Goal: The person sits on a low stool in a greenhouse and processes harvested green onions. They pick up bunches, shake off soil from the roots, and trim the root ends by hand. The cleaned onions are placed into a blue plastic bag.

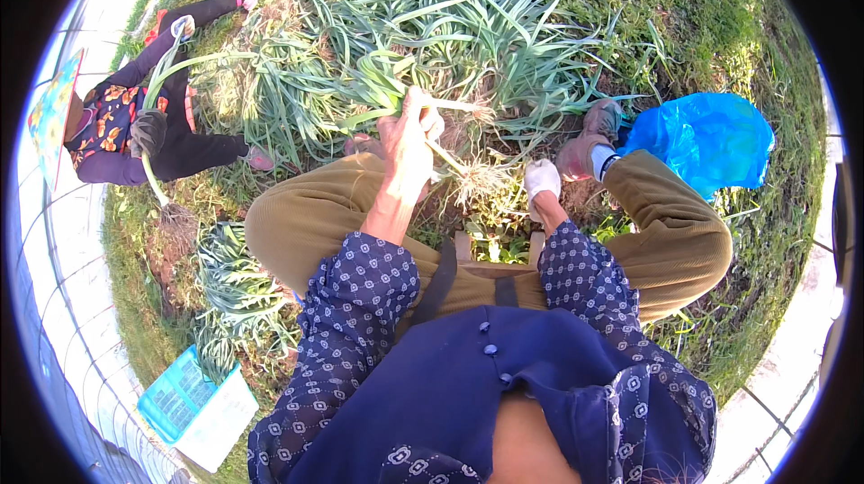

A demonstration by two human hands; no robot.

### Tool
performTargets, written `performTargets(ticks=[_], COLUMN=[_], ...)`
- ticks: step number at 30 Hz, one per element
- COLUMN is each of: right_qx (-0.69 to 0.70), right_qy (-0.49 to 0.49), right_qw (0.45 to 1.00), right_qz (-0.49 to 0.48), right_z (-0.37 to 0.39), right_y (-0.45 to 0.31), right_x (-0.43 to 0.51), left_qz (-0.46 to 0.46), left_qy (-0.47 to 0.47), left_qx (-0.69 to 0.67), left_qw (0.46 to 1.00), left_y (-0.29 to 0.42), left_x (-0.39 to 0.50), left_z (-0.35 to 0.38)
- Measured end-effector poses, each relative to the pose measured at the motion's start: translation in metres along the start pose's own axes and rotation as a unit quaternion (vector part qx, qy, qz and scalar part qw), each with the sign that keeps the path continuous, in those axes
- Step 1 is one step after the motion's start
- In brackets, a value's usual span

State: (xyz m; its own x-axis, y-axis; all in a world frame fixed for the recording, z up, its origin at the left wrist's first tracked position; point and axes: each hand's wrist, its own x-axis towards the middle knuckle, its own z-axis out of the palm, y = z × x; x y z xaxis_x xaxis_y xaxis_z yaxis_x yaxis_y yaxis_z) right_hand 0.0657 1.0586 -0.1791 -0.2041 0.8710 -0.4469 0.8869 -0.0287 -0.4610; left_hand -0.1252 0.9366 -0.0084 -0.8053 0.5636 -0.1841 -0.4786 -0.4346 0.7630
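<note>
My left hand (pixel 408 136), bare, is closed around leeks (pixel 453 155) in front of my knees; their green leaves point to the left and their white stems and stringy roots (pixel 482 182) to the right. To the right of the roots, my right hand (pixel 542 180), in a white glove, hangs low between my legs with its fingers curled; whether it holds anything cannot be made out. A large heap of leeks (pixel 459 32) with long leaves lies on the ground beyond my hands.
A blue plastic bag (pixel 702 140) lies beside my right foot. At the left, a person (pixel 121 126) in gloves holds a leek. Below that person are a smaller leek pile (pixel 243 275) and a blue and white plastic crate (pixel 219 420). A wooden stool edge (pixel 496 269) shows between my thighs.
</note>
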Motion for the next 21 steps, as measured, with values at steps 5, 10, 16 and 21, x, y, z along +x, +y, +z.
performTargets(ticks=[5,10,16,21], right_qx=[-0.221,0.473,0.459,0.522], right_qy=[-0.073,-0.246,-0.225,-0.208], right_qw=[0.960,0.790,0.830,0.800], right_qz=[-0.155,-0.303,-0.224,-0.209], right_z=[-0.025,-0.046,-0.046,-0.045], right_y=[-0.006,-0.102,-0.130,-0.127], right_x=[-0.006,-0.041,-0.079,-0.078], left_qz=[-0.065,-0.118,-0.220,-0.207], left_qy=[0.045,0.008,0.039,0.037], left_qx=[0.007,-0.026,0.027,-0.041], left_qw=[0.997,0.993,0.974,0.977], left_y=[0.007,-0.003,-0.014,-0.027], left_x=[0.009,0.010,0.002,0.002], left_z=[-0.018,-0.020,-0.017,-0.022])
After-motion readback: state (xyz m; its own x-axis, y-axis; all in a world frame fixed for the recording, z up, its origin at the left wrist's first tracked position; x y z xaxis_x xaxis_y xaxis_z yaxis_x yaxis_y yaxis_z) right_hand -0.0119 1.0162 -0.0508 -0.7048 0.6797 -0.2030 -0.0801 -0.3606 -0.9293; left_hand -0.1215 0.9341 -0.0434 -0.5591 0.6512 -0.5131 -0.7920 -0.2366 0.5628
